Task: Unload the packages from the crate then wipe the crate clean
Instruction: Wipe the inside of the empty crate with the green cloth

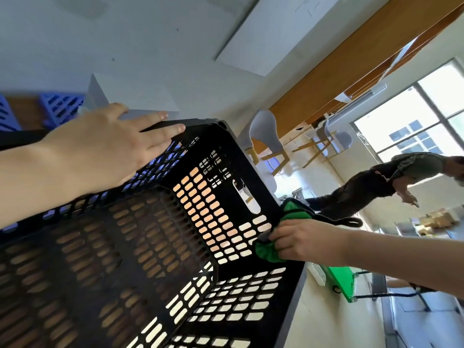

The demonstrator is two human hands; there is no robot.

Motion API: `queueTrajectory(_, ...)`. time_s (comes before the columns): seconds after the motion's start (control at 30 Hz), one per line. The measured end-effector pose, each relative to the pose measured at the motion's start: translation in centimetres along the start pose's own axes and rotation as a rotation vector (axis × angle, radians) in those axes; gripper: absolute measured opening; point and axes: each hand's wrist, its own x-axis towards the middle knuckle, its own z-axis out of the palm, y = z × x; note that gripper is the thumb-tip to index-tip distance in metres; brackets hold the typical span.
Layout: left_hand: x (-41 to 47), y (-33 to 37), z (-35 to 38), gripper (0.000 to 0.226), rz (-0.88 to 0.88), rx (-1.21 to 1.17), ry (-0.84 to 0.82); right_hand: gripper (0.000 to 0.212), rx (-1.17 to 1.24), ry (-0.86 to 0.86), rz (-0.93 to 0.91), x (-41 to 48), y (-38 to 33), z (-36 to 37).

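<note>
— Item one, crate?
— Black slotted crate (241, 162), centre frame, before blue crates (60, 106); left grip (100, 151) flat, fingers straight on its rim.
— Item two?
— Green cloth (296, 209), bunched in the clenched right grip (301, 239), pressed against the crate's side-wall edge.

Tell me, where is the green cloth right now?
In the head view, right of centre: the right hand grips the green cloth against the end wall of the black crate, near its handle slot.

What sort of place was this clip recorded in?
Likely an office or classroom-style workroom: a white wall-mounted whiteboard, pale moulded chairs with wooden legs, and a large multi-pane window.
</note>
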Motion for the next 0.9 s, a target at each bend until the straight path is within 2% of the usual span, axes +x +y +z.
queueTrajectory(0.13, 0.0, -0.1, 0.1, 0.068, 0.019, 0.004, 0.014, 0.019, -0.022, 0.092, -0.068, 2.7, 1.4, 0.2)
queueTrajectory(0.37, 0.1, 0.0, 0.6, 0.067, 0.021, -0.012, 0.033, 0.015, -0.116, 0.208, 0.022, 9.8, 6.0, -3.2)
queueTrajectory(0.43, 0.1, 0.1, 0.8, 0.064, 0.011, -0.034, 0.05, 0.02, -0.159, 0.244, 0.082, 12.5, 8.1, -4.4)
queueTrajectory(0.53, 0.2, 0.0, 1.2, 0.073, -0.003, -0.046, 0.076, 0.027, -0.216, 0.314, 0.12, 16.5, 10.2, -5.2)
queueTrajectory(0.6, 0.3, 0.1, 1.4, 0.068, -0.009, -0.041, 0.127, 0.018, -0.224, 0.352, 0.153, 18.5, 10.4, -4.8)
queueTrajectory(0.67, 0.2, 0.0, 1.6, 0.067, -0.005, -0.042, 0.141, 0.009, -0.205, 0.345, 0.149, 19.9, 9.6, -3.9)
queueTrajectory(0.9, 0.3, -0.5, 1.7, 0.069, 0.011, -0.056, 0.25, 0.019, -0.086, 0.205, 0.107, 19.9, 6.0, -0.3)
